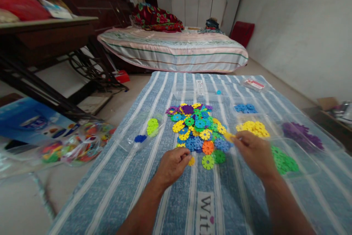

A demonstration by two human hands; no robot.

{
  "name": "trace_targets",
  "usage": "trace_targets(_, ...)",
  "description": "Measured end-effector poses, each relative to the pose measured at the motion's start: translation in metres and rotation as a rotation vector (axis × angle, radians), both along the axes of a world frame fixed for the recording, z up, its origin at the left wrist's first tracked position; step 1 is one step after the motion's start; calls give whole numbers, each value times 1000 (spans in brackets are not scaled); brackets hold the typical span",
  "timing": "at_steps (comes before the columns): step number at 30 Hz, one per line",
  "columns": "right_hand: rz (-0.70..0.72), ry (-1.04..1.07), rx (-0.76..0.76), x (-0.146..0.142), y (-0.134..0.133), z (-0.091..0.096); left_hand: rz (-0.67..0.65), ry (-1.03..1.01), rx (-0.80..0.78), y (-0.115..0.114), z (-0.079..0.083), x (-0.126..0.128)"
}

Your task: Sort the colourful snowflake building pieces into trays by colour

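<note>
A heap of flower-shaped plastic discs (199,123) in many colours lies in the middle of the striped cloth. My right hand (254,152), at the heap's right side, pinches a yellow disc (228,137). My left hand (174,165) is at the near left edge of the heap, thumb and fingers closed together. An orange-yellow disc (191,161) shows right by its fingertips; whether they grip it or anything else I cannot make out. An orange disc (208,147), a lime disc (208,162) and a green disc (219,156) lie between the hands.
Clear trays hold sorted discs: blue (245,108), yellow (254,128), purple (302,136) and green (284,160) at right, lime (152,127) and dark blue (140,138) at left. A far tray (184,91) holds one light-blue disc. A labelled clear box (254,84) stands far right.
</note>
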State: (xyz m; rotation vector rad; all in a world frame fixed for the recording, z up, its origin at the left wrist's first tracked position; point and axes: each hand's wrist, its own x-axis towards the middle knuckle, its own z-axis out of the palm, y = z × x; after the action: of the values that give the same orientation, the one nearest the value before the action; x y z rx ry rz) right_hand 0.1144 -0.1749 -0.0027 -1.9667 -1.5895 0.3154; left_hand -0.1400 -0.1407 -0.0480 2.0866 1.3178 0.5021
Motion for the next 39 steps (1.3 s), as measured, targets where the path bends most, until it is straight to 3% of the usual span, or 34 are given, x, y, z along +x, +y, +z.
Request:
trace_targets(3, -357, -204, 143, 29, 2, 11, -1, 19, 7, 0, -1, 0)
trace_targets(5, -395, -229, 162, 32, -1, 11, 0, 25, 4, 0, -1, 1)
trace_targets(8, -200, -164, 86, 11, -7, 1, 4, 22, -1, 0, -2, 0)
trace_targets(13, 250, -208, -280, -38, -14, -19, 2, 16, 20, 0, -4, 0)
trace_targets(16, 301, -337, -425, -55, -15, -24, 6, -1, 36, 0, -5, 0)
trace_targets(19, 297, -360, -451, -61, -16, -29, 8, -14, 40, -1, -5, 0)
trace_targets(24, 287, -153, -381, -59, -17, -40, 18, -37, 9, -6, 2, 2)
trace_targets(32, 368, 481, -235, -70, -19, -46, -113, -132, -145, -20, 9, 13)
trace_targets(35, 330, 594, -240, -72, -19, -46, -70, -119, -160, -20, 15, 13)
trace_targets(39, 216, 561, -202, -61, -18, -50, 78, -96, -66, -6, 38, -6)
